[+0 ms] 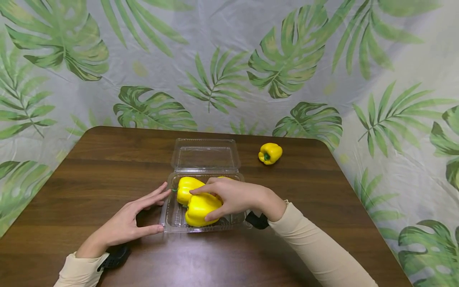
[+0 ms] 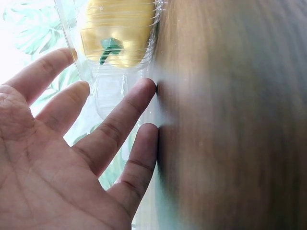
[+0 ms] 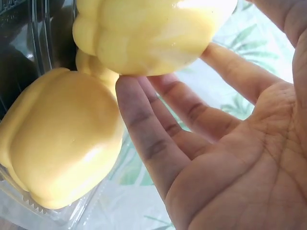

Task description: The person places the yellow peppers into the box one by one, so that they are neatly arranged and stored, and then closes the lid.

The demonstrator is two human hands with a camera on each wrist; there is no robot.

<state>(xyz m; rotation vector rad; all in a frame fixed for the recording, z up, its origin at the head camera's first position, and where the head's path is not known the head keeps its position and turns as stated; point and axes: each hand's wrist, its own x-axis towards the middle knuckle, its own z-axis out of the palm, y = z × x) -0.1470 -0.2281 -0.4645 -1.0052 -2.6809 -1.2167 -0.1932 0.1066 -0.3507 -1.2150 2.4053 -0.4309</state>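
Observation:
My right hand grips a yellow bell pepper from above, thumb on the near side and fingers on the far side. This pepper is over the near part of a clear plastic clamshell container. Inside, a second yellow pepper lies at the back left, its green stem toward the left wall. A third pepper, mostly covered by my right hand in the head view, sits at the back right. My left hand spreads its fingers along the container's left side, thumb tip at the near left corner.
The container's hinged lid lies folded back on the far side. Another yellow pepper rests on the brown wooden table, near the back right. A leaf-patterned cloth hangs behind the table.

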